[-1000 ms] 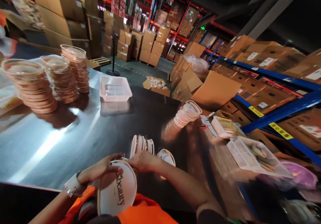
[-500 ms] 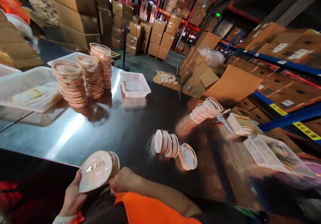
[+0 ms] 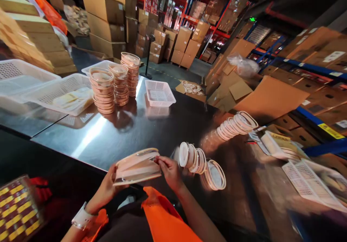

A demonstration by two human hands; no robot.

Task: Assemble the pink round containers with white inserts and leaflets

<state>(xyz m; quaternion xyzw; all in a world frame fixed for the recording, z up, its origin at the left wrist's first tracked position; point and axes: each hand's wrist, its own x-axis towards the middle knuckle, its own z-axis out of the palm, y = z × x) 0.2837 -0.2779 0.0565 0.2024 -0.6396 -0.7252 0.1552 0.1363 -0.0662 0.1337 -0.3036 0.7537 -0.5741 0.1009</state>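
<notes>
Both hands hold a round pink compact case [image 3: 137, 167] edge-on above the near edge of a shiny steel table [image 3: 114, 133]. My left hand [image 3: 107, 188] grips its left side from below. My right hand [image 3: 169, 169] pinches its right rim. Just right of my right hand a short row of the same round cases [image 3: 193, 157] lies tipped on the table, with one more case [image 3: 215, 175] leaning beside it. Farther right a longer toppled row of cases [image 3: 237, 123] stretches across the table.
Three upright stacks of cases [image 3: 116, 83] stand at the far left of the table, by white perforated baskets [image 3: 159, 92] [image 3: 62, 94]. More white trays [image 3: 311, 178] lie at the right. Cardboard boxes and blue shelving surround the table. A patterned packet [image 3: 16, 209] sits at lower left.
The view has swung left and down. The case, held face-up by my left hand before, is now turned edge-on and held by both hands, with my right hand on its rim.
</notes>
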